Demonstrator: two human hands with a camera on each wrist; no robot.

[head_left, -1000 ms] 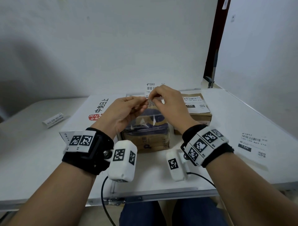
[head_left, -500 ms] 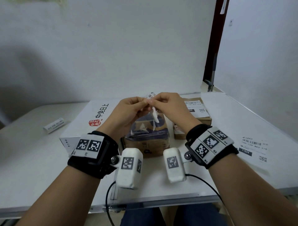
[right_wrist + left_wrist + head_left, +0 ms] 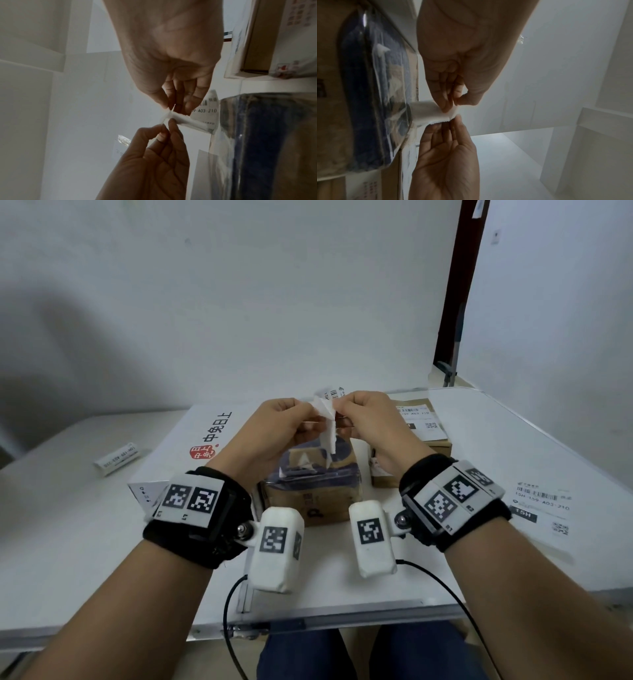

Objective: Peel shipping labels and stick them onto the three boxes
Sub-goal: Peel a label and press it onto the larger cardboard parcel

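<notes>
Both hands hold one white shipping label (image 3: 327, 419) above the middle brown box (image 3: 308, 494), whose top is wrapped in blue film. My left hand (image 3: 308, 414) pinches one edge and my right hand (image 3: 340, 414) pinches the other. A white strip of the label hangs down between them. In the right wrist view the label (image 3: 188, 121) shows printed barcode text behind the fingertips. A smaller brown box (image 3: 421, 440) at the right carries a label on top. A large flat white box (image 3: 191, 440) with red print lies at the left.
A loose printed label (image 3: 544, 505) lies flat on the white table (image 3: 68, 542) at the right. A rolled white strip (image 3: 118, 463) lies at the far left. A folded white paper (image 3: 144, 494) sits under my left wrist. Walls stand close behind.
Both hands have lifted a little and drawn closer. The label, held flat before, now bends, with a white strip hanging between the fingertips.
</notes>
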